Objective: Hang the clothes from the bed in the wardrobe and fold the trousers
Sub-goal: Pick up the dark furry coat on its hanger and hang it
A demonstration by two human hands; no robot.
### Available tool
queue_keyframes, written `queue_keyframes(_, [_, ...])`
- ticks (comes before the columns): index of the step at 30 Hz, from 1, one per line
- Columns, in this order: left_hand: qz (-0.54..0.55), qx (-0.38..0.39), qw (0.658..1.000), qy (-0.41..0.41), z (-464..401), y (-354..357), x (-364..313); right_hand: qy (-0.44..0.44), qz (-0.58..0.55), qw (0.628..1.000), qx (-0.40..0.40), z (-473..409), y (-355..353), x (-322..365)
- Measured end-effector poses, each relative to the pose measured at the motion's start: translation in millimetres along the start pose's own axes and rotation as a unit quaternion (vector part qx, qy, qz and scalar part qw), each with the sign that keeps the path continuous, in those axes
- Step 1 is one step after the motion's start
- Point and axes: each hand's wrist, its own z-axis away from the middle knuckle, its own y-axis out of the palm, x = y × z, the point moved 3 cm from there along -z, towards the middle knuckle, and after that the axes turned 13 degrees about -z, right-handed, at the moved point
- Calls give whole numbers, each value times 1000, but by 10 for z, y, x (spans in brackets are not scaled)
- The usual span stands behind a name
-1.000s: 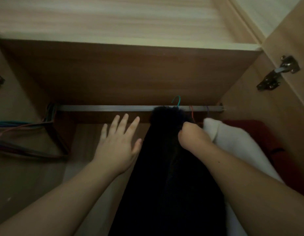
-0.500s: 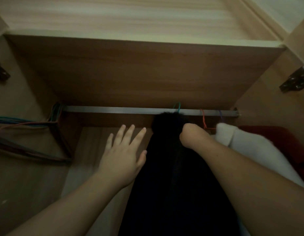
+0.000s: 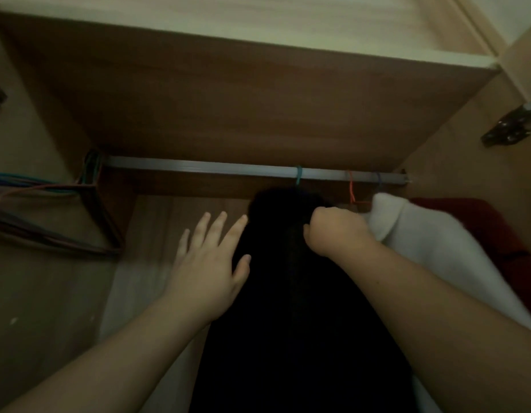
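My left hand [image 3: 212,265] lies flat, fingers spread, against the long black fuzzy garment [image 3: 291,308]; my right hand [image 3: 335,231] is fisted on its shoulder. It hangs by a teal hook [image 3: 299,175] from the silver metal rail [image 3: 228,168]. Hanging step: next I'd release and fetch more.

The dim, grainy and slightly soft view is lit only from above and behind, so the pale wooden top panel [image 3: 258,16] near the upper edge glows while the black hanging garment [image 3: 294,308] loses all detail in shadow, and wide-angle distortion bends the wardrobe's side walls outward.
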Motion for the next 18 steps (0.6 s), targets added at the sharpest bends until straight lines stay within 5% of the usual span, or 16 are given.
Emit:
queue_keyframes(6, [54, 25, 998, 38, 280, 30, -316, -59, 126, 987, -86, 593, 168, -135])
queue_keyframes(12, [99, 6, 993, 62, 710, 16, -742, -107, 128, 983, -71, 1573, 431, -257])
queue_keyframes(18, [131, 89, 982, 99, 1600, 20, -1168, -57, 94, 994, -18, 2690, 607, -613])
